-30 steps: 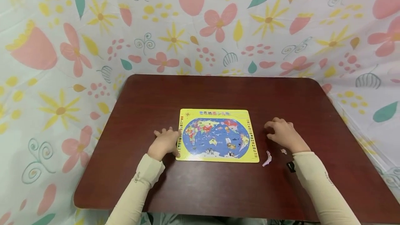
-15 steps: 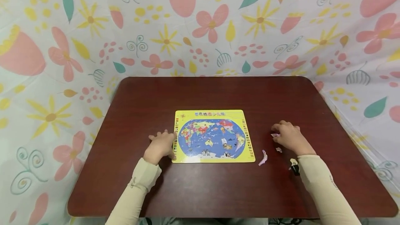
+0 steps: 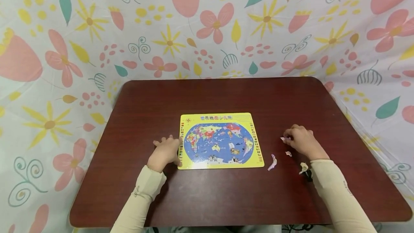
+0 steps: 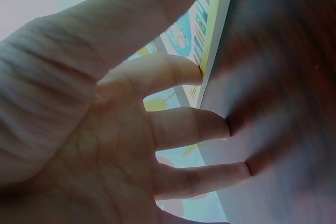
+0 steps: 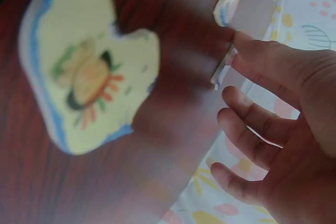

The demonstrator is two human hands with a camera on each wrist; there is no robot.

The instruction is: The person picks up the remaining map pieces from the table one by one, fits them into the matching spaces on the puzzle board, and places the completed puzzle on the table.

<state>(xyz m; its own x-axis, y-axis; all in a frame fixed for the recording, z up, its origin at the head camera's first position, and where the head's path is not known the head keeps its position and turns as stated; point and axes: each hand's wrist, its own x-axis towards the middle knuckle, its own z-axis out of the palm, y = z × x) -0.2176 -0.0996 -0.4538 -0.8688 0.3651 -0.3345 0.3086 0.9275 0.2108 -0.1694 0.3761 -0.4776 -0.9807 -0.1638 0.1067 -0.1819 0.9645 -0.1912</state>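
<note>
Left hand (image 3: 164, 152), fingers spread, touches map board (image 3: 221, 141) at 9 o'clock edge. Right hand (image 3: 302, 141), 3 o'clock from map board, pinches small piece (image 5: 224, 70); shallow fingertip hold could slip, sleeve (image 3: 328, 182) sweep yellow piece (image 3: 303, 168).

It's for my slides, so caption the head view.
Left hand at the left edge of a world map board, right hand pinching a small piece, loose pieces nearby on the table.

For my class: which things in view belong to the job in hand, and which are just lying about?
Probably the job:
map board, touched by left hand
pinched piece, in right hand
yellow piece
pink-purple piece
small pale piece

Probably just around:
patterned cloth
dark cables
black object by right sleeve, unclear
</note>
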